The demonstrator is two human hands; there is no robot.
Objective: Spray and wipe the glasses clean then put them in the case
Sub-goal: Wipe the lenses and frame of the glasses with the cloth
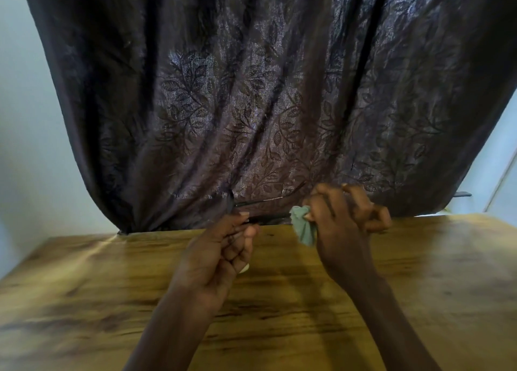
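Table edge (447, 223), left hand (221, 256) holds glasses (268, 217), right hand (344, 225) cloth (303, 228)

Above the table (419, 281), glasses (268, 216) sit between the left hand (221, 247) and right hand (344, 225) with cloth (303, 228), curtain (251, 91) behind.

Dark curtain (251, 105), golden-brown tabletop (419, 286)
The curtain is purplish-brown with a leaf pattern; the tabletop's grain is streaked dark; the cloth (303, 229) is pale green, the glasses (268, 217) black.
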